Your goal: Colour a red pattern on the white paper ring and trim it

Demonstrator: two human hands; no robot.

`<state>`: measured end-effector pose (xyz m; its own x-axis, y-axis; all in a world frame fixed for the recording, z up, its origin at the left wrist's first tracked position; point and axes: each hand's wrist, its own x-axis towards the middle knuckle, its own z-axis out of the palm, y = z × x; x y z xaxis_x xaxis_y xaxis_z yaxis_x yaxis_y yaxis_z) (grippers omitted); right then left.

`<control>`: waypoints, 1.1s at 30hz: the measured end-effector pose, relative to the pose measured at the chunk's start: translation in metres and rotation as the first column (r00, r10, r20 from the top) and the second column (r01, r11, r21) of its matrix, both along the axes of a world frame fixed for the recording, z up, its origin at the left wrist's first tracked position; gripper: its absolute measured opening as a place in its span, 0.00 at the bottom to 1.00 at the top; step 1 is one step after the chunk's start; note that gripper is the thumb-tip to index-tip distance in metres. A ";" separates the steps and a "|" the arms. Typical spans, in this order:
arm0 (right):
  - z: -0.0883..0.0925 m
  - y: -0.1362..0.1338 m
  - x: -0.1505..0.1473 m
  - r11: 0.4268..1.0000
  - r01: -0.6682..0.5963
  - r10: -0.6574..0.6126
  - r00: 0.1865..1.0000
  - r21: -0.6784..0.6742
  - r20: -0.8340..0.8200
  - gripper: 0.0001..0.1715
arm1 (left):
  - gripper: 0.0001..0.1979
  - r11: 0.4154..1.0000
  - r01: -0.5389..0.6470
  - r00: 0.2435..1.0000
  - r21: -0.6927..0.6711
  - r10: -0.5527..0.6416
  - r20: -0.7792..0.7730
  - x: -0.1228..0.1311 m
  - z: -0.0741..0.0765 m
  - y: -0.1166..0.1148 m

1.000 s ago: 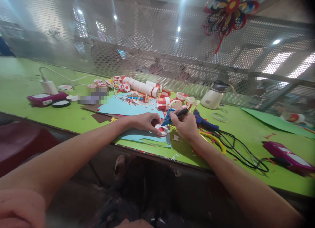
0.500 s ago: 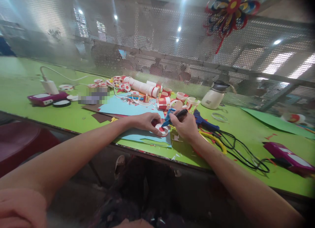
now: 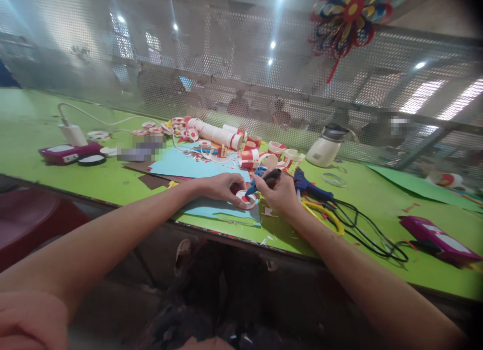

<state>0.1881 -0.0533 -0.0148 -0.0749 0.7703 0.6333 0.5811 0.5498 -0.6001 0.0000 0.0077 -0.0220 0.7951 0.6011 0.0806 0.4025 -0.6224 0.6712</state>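
Left hand steadies round white disc, red-centred.

A glue gun lies right of the disc.

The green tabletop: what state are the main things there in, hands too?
Left hand: holding the round piece.
Round piece: red centre up.
Right hand: gripping the pen.
Pen: slanted, tip at the piece, contact unclear.
White jug: upright, black top on.
Blue corded tool: lying down.
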 end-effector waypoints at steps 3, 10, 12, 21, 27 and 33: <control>0.000 -0.001 0.000 1.000 -0.004 0.004 1.000 0.015 -0.008 0.24 | 0.27 1.000 -0.019 1.000 0.004 0.019 -0.005 0.001 0.000 -0.001; 0.005 -0.001 -0.001 0.999 0.020 -0.019 0.999 -0.049 0.029 0.20 | 0.27 1.000 -0.019 1.000 -0.001 0.019 0.002 0.000 -0.001 0.001; 0.005 0.000 -0.001 0.997 0.016 -0.014 1.000 -0.078 0.019 0.17 | 0.27 1.000 -0.017 1.000 -0.004 0.017 -0.002 -0.001 -0.001 0.001; 0.002 0.003 0.001 0.997 0.034 -0.035 0.999 -0.075 -0.008 0.17 | 0.27 1.000 -0.020 0.999 0.005 0.020 -0.027 -0.001 0.002 -0.001; 0.004 0.000 0.003 0.994 0.099 -0.093 0.989 0.047 -0.114 0.21 | 0.26 1.000 -0.011 0.999 0.005 0.011 -0.035 -0.001 0.002 -0.001; 0.007 -0.003 0.001 1.000 0.028 -0.028 0.974 -0.005 -0.225 0.18 | 0.27 0.999 -0.038 0.998 0.011 0.038 -0.053 -0.001 0.004 -0.001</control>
<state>0.1895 -0.0558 -0.0073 0.0908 0.7711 0.6302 0.4463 0.5342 -0.7180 -0.0014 0.0064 -0.0185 0.7750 0.6303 0.0449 0.4608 -0.6124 0.6423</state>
